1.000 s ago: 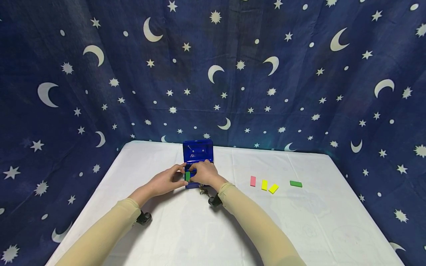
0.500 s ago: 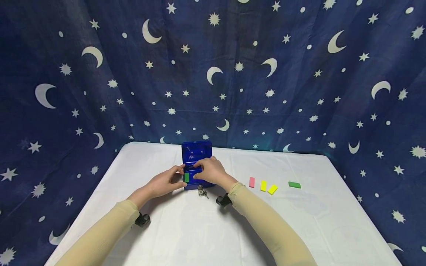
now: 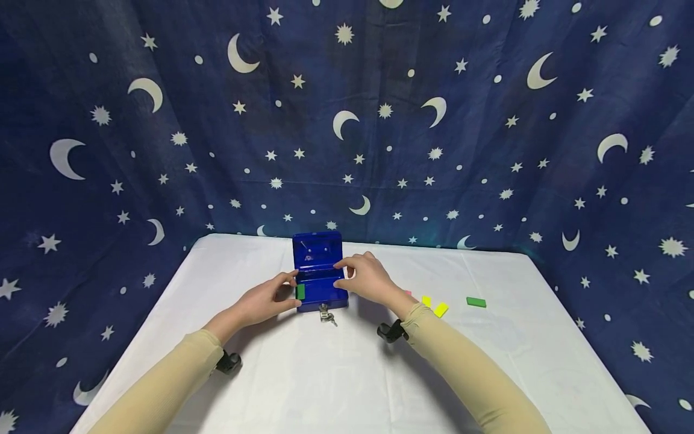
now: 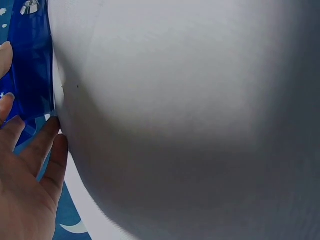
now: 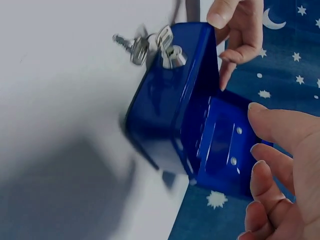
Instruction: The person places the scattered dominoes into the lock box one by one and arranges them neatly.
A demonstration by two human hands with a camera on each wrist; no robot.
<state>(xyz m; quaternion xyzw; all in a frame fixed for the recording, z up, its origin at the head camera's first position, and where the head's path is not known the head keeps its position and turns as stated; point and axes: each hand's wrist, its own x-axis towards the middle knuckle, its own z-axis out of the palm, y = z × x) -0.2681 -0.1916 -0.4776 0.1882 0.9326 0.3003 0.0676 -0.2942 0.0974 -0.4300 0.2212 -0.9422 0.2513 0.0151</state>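
Observation:
An open blue metal cash box (image 3: 321, 305) stands on the table, its lid (image 3: 317, 250) raised at the back. A green block (image 3: 300, 292) sits inside against the left wall. My left hand (image 3: 259, 303) touches the box's left side, thumb at the front corner and the other fingers spread farther back. Over the right edge of the box is my right hand (image 3: 368, 278); thumb and fingers are apart with nothing between them. The right wrist view shows keys (image 5: 139, 50) hanging from the front lock (image 5: 173, 56).
To the right on the white-covered table (image 3: 325, 380) lie two yellow blocks (image 3: 441, 310) and another green block (image 3: 476, 302). A pink block (image 3: 408, 293) is mostly hidden behind my right wrist. A dark blue moon-and-star curtain (image 3: 347, 150) hangs behind the table.
My right hand has drawn back to the right, from beside the green block in the box to the right edge. The left hand keeps its place at the box.

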